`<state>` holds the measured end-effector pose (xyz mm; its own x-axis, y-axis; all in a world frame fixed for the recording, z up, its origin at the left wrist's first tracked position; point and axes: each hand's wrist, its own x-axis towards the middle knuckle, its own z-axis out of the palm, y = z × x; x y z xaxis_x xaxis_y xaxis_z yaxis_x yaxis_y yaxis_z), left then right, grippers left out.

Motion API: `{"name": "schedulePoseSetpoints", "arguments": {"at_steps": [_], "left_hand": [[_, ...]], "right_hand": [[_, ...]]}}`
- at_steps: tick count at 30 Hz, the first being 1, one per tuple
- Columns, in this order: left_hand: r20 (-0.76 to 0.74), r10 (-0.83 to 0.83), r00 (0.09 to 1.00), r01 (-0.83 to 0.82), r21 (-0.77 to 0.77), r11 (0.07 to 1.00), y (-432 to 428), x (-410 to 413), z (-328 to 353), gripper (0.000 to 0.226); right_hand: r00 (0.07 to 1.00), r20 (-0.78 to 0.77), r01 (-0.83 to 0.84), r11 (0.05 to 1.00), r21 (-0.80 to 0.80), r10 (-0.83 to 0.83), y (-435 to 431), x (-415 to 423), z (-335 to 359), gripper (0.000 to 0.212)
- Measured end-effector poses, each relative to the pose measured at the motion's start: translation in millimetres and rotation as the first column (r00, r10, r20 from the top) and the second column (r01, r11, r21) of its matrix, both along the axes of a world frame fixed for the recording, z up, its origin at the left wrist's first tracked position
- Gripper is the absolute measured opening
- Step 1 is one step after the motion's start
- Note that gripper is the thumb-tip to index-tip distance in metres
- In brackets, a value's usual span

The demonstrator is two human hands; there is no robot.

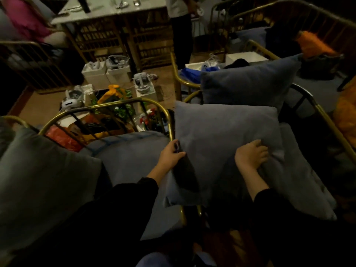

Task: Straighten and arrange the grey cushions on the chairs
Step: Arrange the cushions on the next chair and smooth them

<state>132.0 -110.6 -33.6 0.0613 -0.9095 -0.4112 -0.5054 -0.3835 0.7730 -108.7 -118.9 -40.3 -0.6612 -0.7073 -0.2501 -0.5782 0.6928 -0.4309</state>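
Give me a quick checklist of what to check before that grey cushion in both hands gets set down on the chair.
1. Left hand grips the held cushion at its left edge: ok.
2. Right hand presses on the cushion's front, fingers dug into the fabric: ok.
3. Cushion upright and square: not ok, it tilts and its lower left corner hangs over the brass chair rail.
4. Seat under it free: cannot tell, the cushion hides it.
5. Second cushion behind stands upright: ok.
6. Cushion at far left straightened: cannot tell, too dark.
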Motion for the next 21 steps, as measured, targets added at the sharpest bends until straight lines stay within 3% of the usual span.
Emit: {"name": "schedulePoseSetpoints", "arguments": {"at_steps": [3, 6, 9, 12, 17, 21], "left_hand": [[0.01, 0.079, 0.997, -0.078, -0.029, 0.997, 12, 56, -2, 0.057], [0.114, 0.158, 0.981, -0.146, -0.103, 0.984, 32, 133, 4, 0.046], [0.204, 0.28, 0.938, -0.239, -0.204, 0.949, 53, 220, 21, 0.038], [0.38, 0.384, 0.841, -0.28, -0.301, 0.912, 78, 313, 35, 0.035], [0.68, 0.336, 0.652, -0.331, -0.143, 0.933, 107, 441, 33, 0.064], [0.734, 0.257, 0.629, -0.339, -0.039, 0.94, 137, 502, 13, 0.095]], "right_hand": [[0.982, -0.091, -0.171, 0.982, -0.086, 0.163, -12, 59, 9, 0.054], [0.907, -0.131, -0.418, 0.895, -0.153, 0.401, -24, 131, 10, 0.05], [0.771, 0.005, -0.614, 0.747, -0.256, 0.636, -29, 223, 6, 0.047], [0.569, 0.194, -0.765, 0.601, -0.233, 0.799, -17, 325, 0, 0.047], [0.271, 0.44, -0.916, 0.369, -0.155, 0.856, 16, 479, -33, 0.056], [0.188, 0.611, -0.926, 0.346, -0.151, 0.769, 6, 581, -43, 0.083]]}}
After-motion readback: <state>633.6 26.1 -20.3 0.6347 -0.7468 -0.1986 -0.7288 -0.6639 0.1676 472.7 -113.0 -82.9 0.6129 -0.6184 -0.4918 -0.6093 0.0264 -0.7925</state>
